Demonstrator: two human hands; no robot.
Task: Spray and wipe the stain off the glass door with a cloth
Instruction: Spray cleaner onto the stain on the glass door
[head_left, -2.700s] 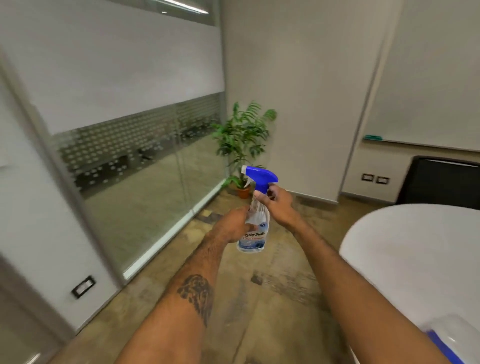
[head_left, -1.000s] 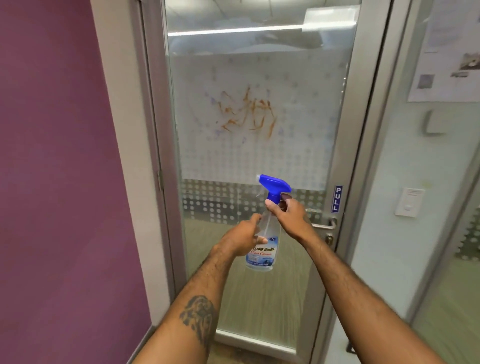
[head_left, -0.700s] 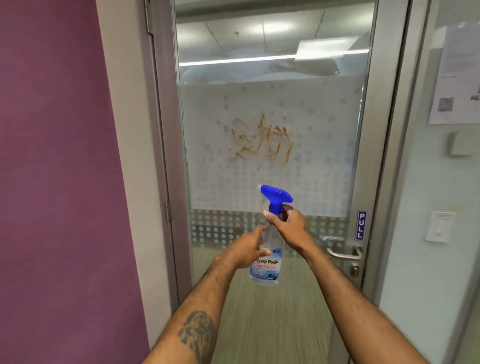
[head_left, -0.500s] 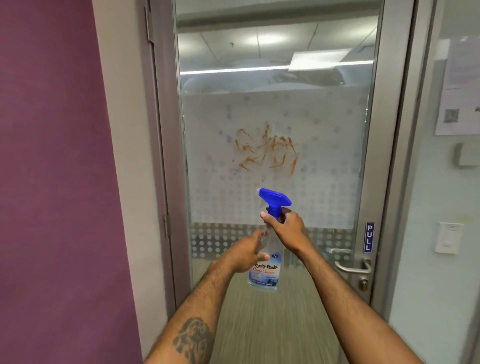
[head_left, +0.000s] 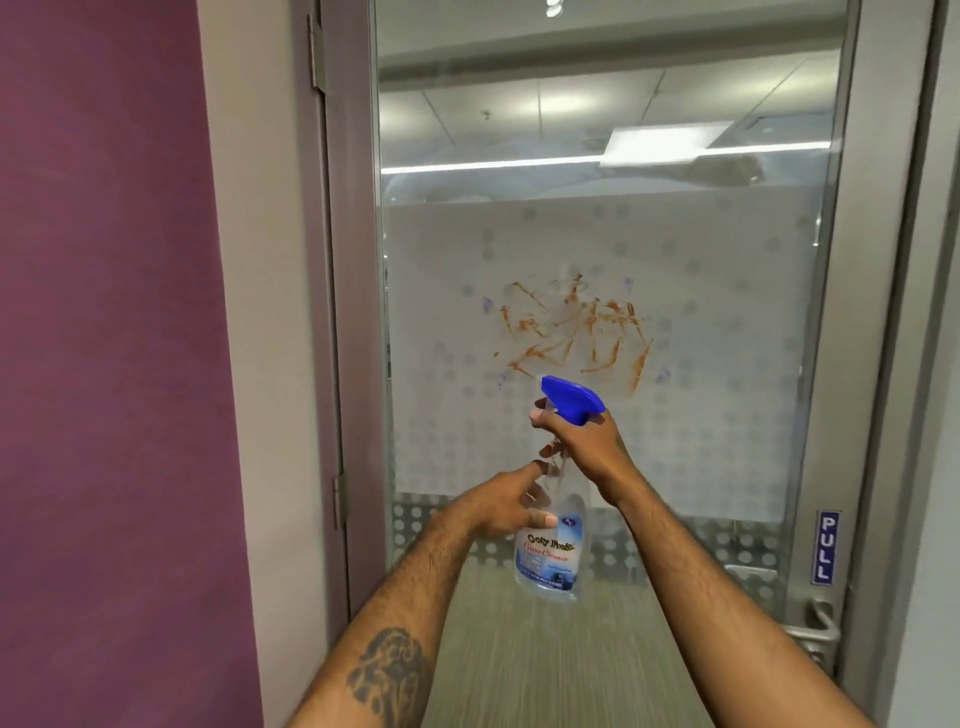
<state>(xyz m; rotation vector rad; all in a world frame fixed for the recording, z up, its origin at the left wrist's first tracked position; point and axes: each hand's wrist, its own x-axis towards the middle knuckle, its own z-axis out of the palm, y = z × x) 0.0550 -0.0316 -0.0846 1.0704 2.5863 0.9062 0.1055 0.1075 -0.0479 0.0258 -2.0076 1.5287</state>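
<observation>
Glass door (head_left: 597, 156), set in a grey frame beside a purple wall (head_left: 104, 312) on the left, carries an orange-brown stain (head_left: 571, 332) on its frosted band. Just below the stain, the left hand (head_left: 498, 512) cups the body of the spray bottle (head_left: 550, 556), thumb on the label, fingers curled behind. The right hand (head_left: 587, 447) grips the neck under the blue trigger head. PULL sign (head_left: 827, 546) and lever handle (head_left: 815, 631) sit at the right edge.

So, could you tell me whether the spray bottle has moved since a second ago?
Yes: the spray bottle has risen against the stain; its blue nozzle, earlier well below, now reaches the stain's lower edge.
</observation>
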